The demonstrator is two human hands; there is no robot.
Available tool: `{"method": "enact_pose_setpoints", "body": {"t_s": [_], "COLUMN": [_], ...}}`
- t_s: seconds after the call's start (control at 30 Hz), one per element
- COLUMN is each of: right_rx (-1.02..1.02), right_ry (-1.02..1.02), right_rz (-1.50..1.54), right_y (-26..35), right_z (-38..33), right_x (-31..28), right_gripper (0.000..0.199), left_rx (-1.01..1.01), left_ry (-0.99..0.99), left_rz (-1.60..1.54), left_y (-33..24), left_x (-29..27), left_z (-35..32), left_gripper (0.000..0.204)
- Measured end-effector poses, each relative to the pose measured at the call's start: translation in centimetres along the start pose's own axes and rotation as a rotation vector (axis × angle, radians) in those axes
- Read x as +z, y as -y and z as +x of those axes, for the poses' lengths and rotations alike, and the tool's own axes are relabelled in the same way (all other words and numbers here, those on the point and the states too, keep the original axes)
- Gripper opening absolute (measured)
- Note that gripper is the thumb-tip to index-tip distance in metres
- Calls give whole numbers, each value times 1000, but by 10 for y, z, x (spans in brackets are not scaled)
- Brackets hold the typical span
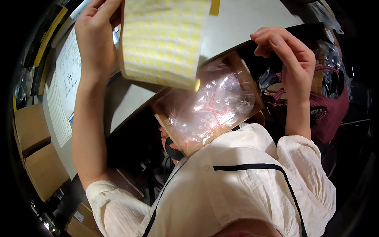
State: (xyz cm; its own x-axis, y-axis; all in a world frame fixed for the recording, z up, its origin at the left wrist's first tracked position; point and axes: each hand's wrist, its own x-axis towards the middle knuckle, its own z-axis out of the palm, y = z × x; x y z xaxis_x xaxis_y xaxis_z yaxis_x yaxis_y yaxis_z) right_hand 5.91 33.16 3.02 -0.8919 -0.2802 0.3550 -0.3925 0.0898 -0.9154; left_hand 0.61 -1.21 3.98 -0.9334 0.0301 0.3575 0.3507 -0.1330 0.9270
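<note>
My left hand (96, 25) is closed on the upper left edge of a sheet of round yellow stickers (162, 43), partly out of the picture at the top. The sheet hangs above the table edge, its lower right corner curling. Off to the right, my right hand (290, 51) is raised with its fingers bent and the tips together; anything between them is too small to make out. Below and between the hands, a cardboard box (256, 89) rests against my body. Clear plastic zip bags (209, 104) with red lines fill it.
The light grey table (244, 19) runs across the far side, with written papers (68, 75) and a white dotted sheet (58, 112) at its left. Cardboard boxes (47, 170) stand lower left. A dark red bag (329, 108) and clear plastic wrapping (331, 59) are on the right.
</note>
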Motion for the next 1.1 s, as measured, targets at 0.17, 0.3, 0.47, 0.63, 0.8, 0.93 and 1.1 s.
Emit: {"method": "enact_pose_setpoints", "body": {"t_s": [0.17, 0.3, 0.47, 0.63, 0.8, 0.93, 1.1], "right_rx": [177, 116, 112, -57, -30, 14, 76], "right_ry": [-145, -111, -171, -100, -219, -309, -291], "right_rz": [-133, -348, -263, -214, -193, -53, 227], "right_y": [-32, -65, -83, -65, -83, -87, -90], "right_z": [-37, -91, -140, -143, -144, -139, -133], "right_x": [-11, -2, 32, 31, 34, 48, 23], "right_gripper": [22, 21, 52, 53, 37, 31, 26], "left_rx": [-44, -125, -246, -217, -215, -121, -200], "left_ry": [-39, -98, -53, -51, -153, -87, -238], "left_rz": [153, 254, 215, 286, 534, 837, 831], "left_y": [20, 18, 34, 33, 28, 24, 25], "left_x": [0, 5, -6, 2, -21, -59, -48], "left_z": [-2, -9, -6, -10, -9, -3, 1], "left_gripper": [29, 29, 20, 19, 22, 31, 34]}}
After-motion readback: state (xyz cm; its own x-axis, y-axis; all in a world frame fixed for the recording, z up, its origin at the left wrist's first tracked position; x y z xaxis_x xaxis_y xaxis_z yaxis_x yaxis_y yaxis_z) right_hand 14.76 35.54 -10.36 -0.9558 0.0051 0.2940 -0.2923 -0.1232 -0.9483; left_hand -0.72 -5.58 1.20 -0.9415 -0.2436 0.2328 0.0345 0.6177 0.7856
